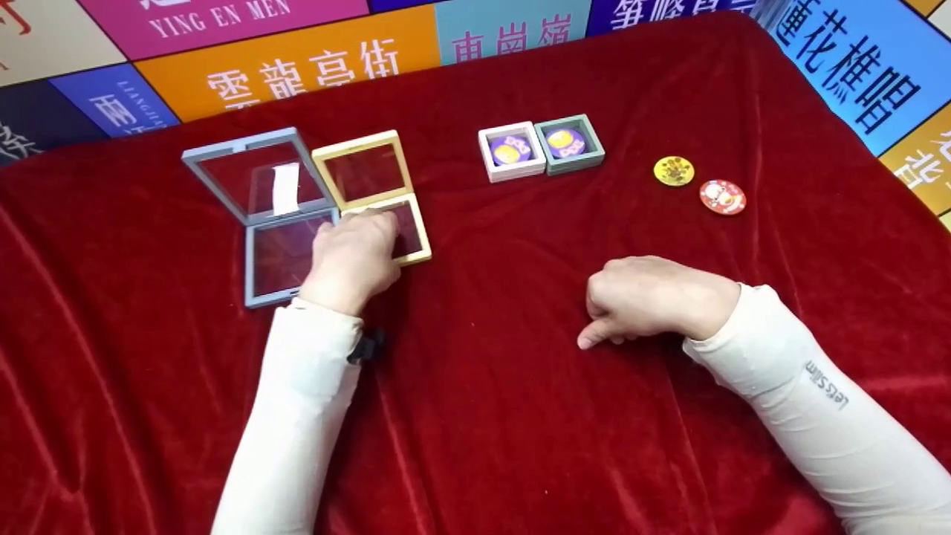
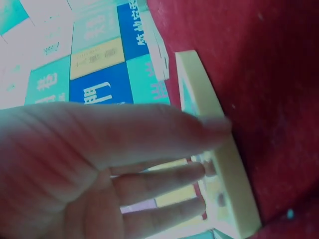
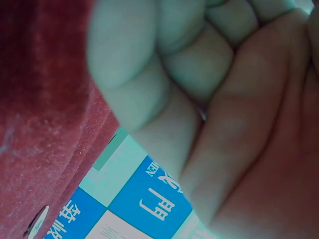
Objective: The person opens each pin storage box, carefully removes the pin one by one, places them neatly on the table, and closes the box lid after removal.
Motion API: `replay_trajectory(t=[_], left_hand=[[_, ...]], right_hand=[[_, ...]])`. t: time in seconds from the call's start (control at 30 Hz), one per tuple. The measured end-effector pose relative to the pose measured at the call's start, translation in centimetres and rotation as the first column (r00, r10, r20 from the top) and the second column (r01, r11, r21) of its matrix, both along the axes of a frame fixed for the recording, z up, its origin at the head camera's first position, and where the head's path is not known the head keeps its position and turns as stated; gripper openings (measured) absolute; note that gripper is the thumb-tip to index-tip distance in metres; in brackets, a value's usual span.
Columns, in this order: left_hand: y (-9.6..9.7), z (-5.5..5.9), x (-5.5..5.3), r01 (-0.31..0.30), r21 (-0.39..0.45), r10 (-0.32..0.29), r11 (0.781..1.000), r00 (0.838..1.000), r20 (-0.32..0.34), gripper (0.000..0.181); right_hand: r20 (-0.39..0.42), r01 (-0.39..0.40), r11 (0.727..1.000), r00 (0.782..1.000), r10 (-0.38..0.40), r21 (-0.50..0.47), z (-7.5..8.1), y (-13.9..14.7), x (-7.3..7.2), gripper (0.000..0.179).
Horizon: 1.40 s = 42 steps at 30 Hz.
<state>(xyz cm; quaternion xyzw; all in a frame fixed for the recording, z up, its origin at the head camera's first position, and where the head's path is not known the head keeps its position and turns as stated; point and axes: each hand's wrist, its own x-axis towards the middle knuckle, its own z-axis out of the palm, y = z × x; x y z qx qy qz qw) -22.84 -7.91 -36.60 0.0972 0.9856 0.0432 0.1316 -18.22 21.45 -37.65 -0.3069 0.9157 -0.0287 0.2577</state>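
My left hand (image 1: pixel 351 256) lies over the lower half of a yellow display frame (image 1: pixel 422 229), which stands unfolded. In the left wrist view its thumb is against the frame's edge (image 2: pixel 235 172), while the fingers reach the clear film inside, so the hand grips the rim. Directly left is a larger grey-blue display frame (image 1: pixel 250 264), also unfolded, with a white strip (image 1: pixel 286 189) on its upper film. On the right, my right hand (image 1: pixel 654 297) is held over the cloth with curled fingers and the thumb pointing out. Nothing shows in it; the palm is partly hidden.
A white framed badge (image 1: pixel 513 172) and a green framed badge (image 1: pixel 576 160) stand side by side at the back. Beyond my right hand lie a yellow badge (image 1: pixel 674 172) and a red badge (image 1: pixel 723 198). Red velvet cloth (image 1: pixel 483 416) covers the table; a printed wall (image 1: pixel 297 67) bounds it.
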Motion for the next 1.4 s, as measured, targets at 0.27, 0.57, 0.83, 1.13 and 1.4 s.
replay_trajectory(t=[0.27, 0.57, 0.83, 1.13, 1.4], left_hand=[[2.7, 0.7, 1.8, 0.103, -0.105, -0.105, 0.989, 0.994, -0.013, 0.054], [7.5, -1.1, 4.8, 0.364, -0.029, -0.351, 0.931, 0.913, 0.21, 0.119], [9.0, -1.8, 5.6, 0.418, -0.063, -0.37, 0.906, 0.857, 0.358, 0.139], [9.7, -1.7, 5.4, 0.414, -0.091, -0.357, 0.906, 0.861, 0.363, 0.138], [9.1, -1.8, 5.5, 0.396, -0.094, -0.336, 0.913, 0.864, 0.374, 0.139]], right_hand=[[-0.003, -0.001, 1.0, 1.0, 0.001, 0.016, 0.0, 0.0, 0.0, 0.042], [0.015, 0.001, 1.0, 1.0, -0.001, 0.005, -0.1, 0.0, 0.1, 0.041], [0.013, -0.008, 1.0, 1.0, 0.008, -0.008, 0.0, 0.2, 0.0, 0.04], [-0.129, -0.048, 0.998, 0.991, 0.041, -0.045, 1.3, 1.6, -2.0, 0.023], [-0.303, 0.001, 0.998, 0.953, -0.021, -0.069, 2.0, -0.4, -8.0, 0.012]])
